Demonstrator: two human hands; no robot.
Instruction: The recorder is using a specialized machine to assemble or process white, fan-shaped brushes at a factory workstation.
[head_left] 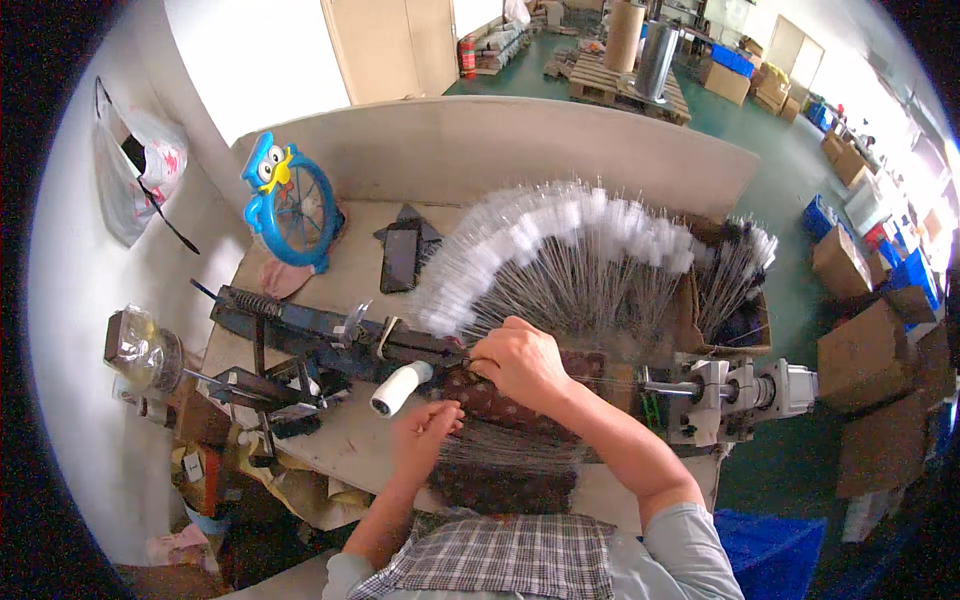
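My right hand [520, 365] is closed, its fingertips pinched at the right end of a long dark bench machine [415, 345]; what they grip is too small to make out. Thin wires stretch from near this hand toward a metal shaft [672, 387] on the right. Lower and to the left, my left hand [430, 430] has its fingers pressed together beside a bundle of loose thin wires [520, 447]; anything in them is hidden. A white tube [401, 388] sticks out of the machine just above that hand. Under my right hand lies a brown patterned cloth [490, 398].
Beyond my hands, many white-bristled wire brushes [570, 230] fan out. A box of brushes [735, 290] stands right of them. A motor unit [760, 388] sits at the bench's right end. A phone [400, 260] and blue bird-shaped fan [297, 205] are at the back left.
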